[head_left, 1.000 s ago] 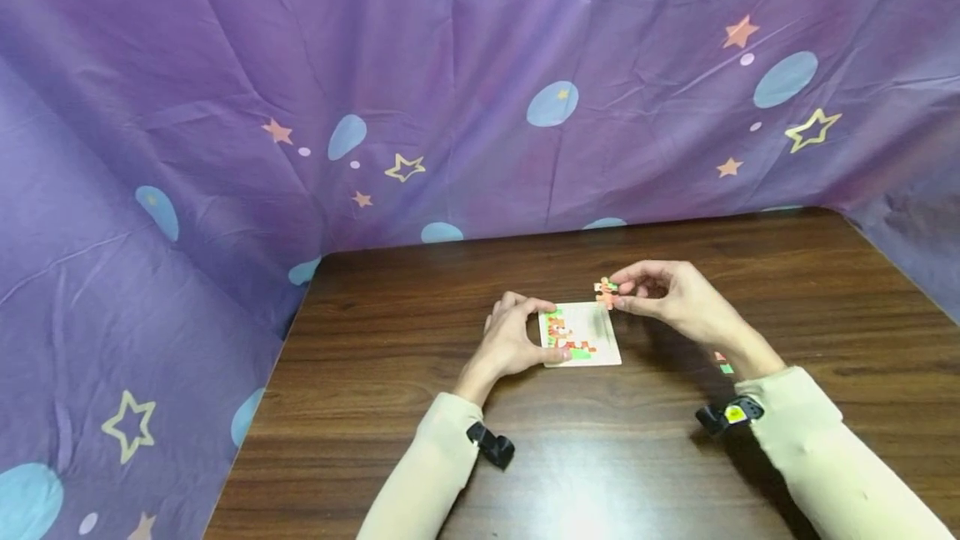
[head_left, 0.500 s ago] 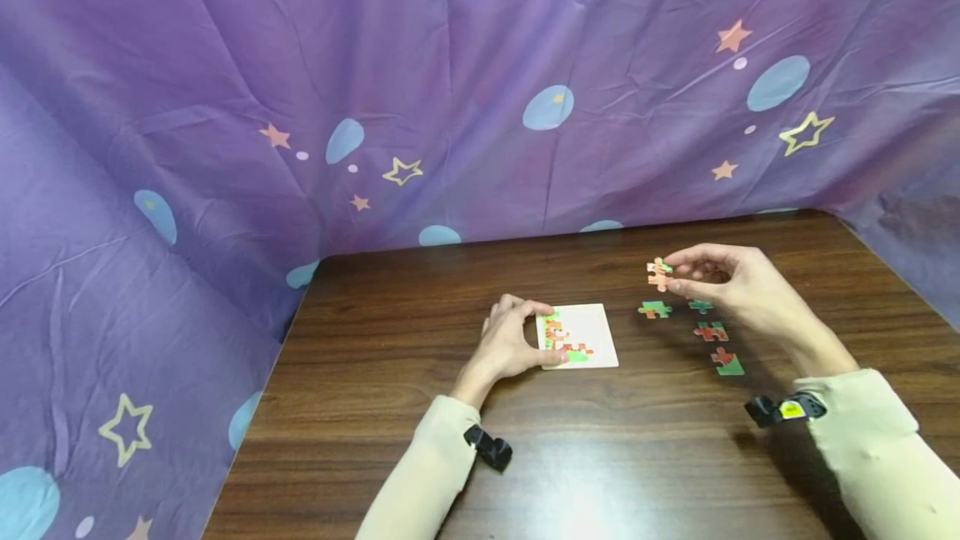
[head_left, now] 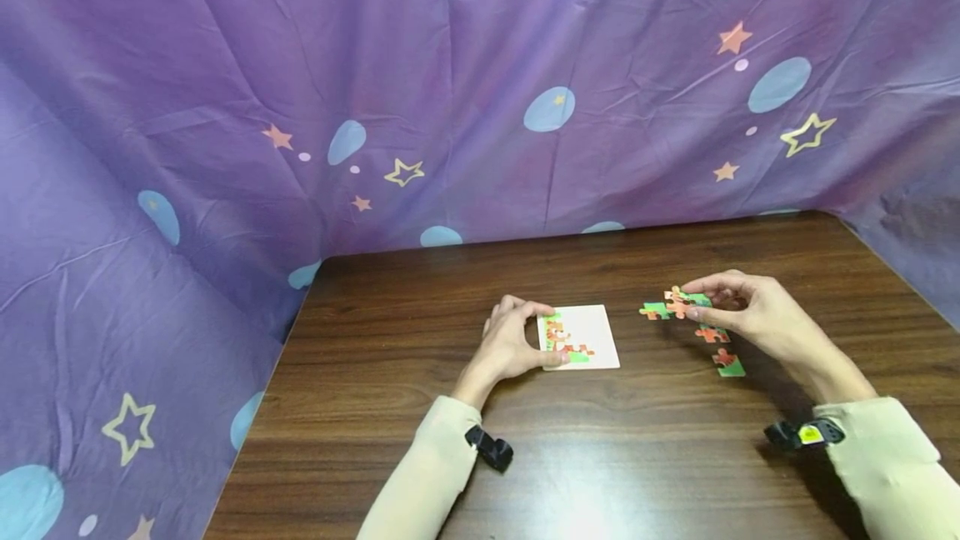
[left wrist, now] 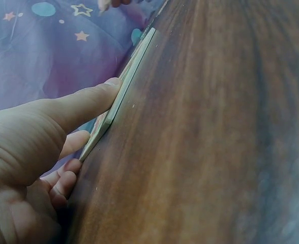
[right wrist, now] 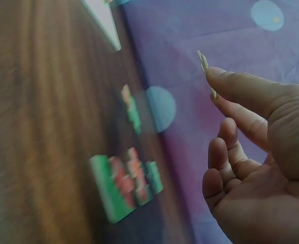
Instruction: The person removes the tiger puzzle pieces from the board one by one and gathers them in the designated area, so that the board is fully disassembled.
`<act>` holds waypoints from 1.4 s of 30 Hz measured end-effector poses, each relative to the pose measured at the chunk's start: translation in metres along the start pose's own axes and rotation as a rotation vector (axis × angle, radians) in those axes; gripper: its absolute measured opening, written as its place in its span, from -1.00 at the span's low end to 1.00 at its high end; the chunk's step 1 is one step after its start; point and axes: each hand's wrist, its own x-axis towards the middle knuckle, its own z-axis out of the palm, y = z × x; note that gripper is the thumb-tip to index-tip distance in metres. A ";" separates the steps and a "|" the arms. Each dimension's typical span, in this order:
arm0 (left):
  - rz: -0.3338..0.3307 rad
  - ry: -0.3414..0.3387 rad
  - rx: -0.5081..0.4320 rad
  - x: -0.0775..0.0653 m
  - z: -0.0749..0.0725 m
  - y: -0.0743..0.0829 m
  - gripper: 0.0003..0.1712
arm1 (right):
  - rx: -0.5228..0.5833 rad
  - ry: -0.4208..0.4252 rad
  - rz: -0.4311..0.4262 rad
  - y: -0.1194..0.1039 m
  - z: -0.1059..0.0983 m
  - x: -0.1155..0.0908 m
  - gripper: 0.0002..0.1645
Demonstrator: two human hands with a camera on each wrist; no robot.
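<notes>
My left hand (head_left: 510, 342) holds a square white puzzle board (head_left: 596, 332) by its left side, thumb near the front corner and index finger at the back one. Joined pieces (head_left: 557, 333) with an orange and green picture fill the board's left and front part. In the left wrist view the thumb presses on the board's edge (left wrist: 131, 76). Between thumb and index finger, my right hand (head_left: 753, 307) pinches an orange puzzle piece (head_left: 677, 303), seen edge-on in the right wrist view and raised over the loose pieces.
Several loose pieces lie right of the board: a green and orange one (head_left: 654, 312), a red one (head_left: 712, 334) and a red-green corner one (head_left: 729, 362). The brown wooden table (head_left: 420, 307) meets a purple curtain (head_left: 480, 107) at its back edge.
My right hand has carried the orange piece rightward, away from the board, then lowered it toward the loose pieces, which its forearm mostly hid before. My left hand keeps its hold.
</notes>
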 end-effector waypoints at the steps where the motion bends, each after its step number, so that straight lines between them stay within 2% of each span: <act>1: 0.001 0.001 0.003 0.000 0.001 0.000 -0.12 | 0.004 -0.010 -0.014 0.003 0.000 -0.002 -0.54; 6: -0.006 -0.007 0.001 -0.001 -0.001 0.001 -0.12 | -0.050 -0.014 -0.075 0.018 0.004 -0.008 -0.56; 12: -0.015 -0.024 0.007 -0.002 -0.005 0.005 -0.12 | -0.059 -0.037 -0.053 0.027 0.010 -0.011 -0.56; 17: -0.021 -0.030 0.010 -0.002 -0.006 0.007 -0.11 | -0.053 -0.058 -0.069 0.034 0.015 -0.012 -0.60; 21: -0.018 -0.025 0.003 -0.001 -0.006 0.006 -0.11 | -0.076 -0.044 -0.080 0.039 0.018 -0.011 -0.60; 30: -0.012 -0.012 -0.008 -0.001 -0.003 0.002 -0.13 | -0.166 -0.023 -0.122 0.041 0.022 -0.011 -0.58; 42: -0.020 -0.026 0.024 -0.002 -0.006 0.006 -0.11 | -0.187 -0.026 -0.087 0.039 0.022 -0.011 -0.58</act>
